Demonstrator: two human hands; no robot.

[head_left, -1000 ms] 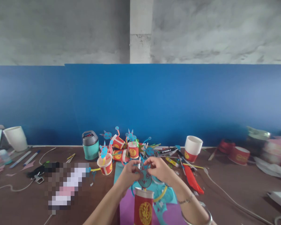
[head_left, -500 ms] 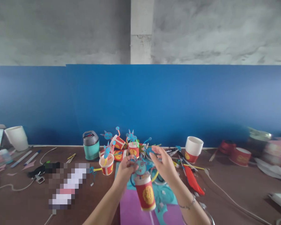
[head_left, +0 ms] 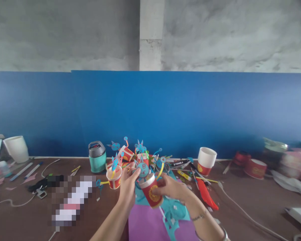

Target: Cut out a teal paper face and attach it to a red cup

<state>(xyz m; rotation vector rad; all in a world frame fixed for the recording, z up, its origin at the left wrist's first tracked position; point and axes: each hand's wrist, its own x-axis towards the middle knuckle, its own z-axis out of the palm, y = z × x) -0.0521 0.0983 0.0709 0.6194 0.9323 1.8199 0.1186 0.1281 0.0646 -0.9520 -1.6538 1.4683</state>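
Observation:
Tilted over the coloured sheets is a red paper cup (head_left: 151,193) with a yellow emblem and a white rim. My right hand (head_left: 169,185) grips its right side, the thumb across the front. A round blue paper rabbit face (head_left: 142,170) stands above the rim, and the fingers of my left hand (head_left: 129,179) are closed at its left edge. From the cup's right side rises a yellow bent straw (head_left: 161,170), tipped with a small blue disc (head_left: 163,159). A white stick (head_left: 162,211) sticks out below the cup.
Similar decorated cups (head_left: 114,177) stand and lie just beyond my left hand. Purple paper (head_left: 145,222) and cut blue paper (head_left: 176,210) lie beneath. A teal jar (head_left: 97,159) is at left, stacked cups (head_left: 206,161) and a red-orange object (head_left: 207,195) at right. A blue partition (head_left: 150,113) rises behind.
My right hand has come down from beside the straw onto the cup's right side. The cup has risen slightly and leans more to the left, with the rabbit face shifted left.

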